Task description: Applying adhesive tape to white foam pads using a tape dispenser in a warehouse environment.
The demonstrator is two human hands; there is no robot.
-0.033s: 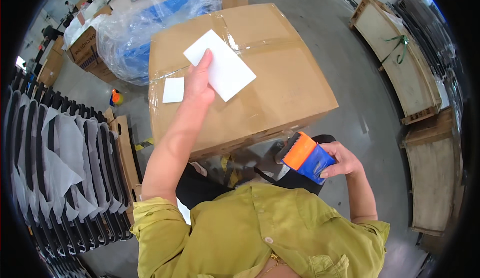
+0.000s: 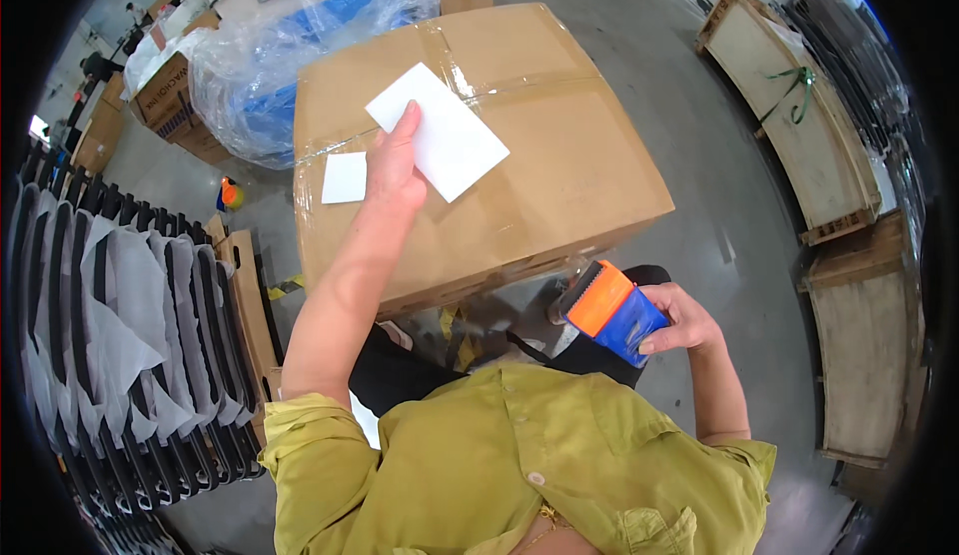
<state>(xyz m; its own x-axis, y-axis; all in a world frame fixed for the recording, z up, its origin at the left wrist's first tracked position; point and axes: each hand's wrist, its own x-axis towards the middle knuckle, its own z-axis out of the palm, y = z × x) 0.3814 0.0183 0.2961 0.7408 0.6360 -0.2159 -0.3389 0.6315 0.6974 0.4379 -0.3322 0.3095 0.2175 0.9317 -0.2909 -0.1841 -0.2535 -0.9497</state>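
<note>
The left hand (image 2: 397,163) pinches a white card (image 2: 455,140), its long axis running far-left to near-right, over the cardboard box (image 2: 564,170). Near and right, the right hand (image 2: 684,320) grips a blue-and-orange tape dispenser (image 2: 621,322).

A golden necklace (image 2: 545,522), black trousers (image 2: 402,377) and a buttoned olive shirt (image 2: 440,455) with elbow-length sleeves (image 2: 312,437) are worn.

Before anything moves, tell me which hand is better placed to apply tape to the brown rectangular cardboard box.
Right, probably. The right hand grips the orange and blue plastic tape dispenser near the box, while the left hand holds a white rectangular sheet over the box top.
</note>
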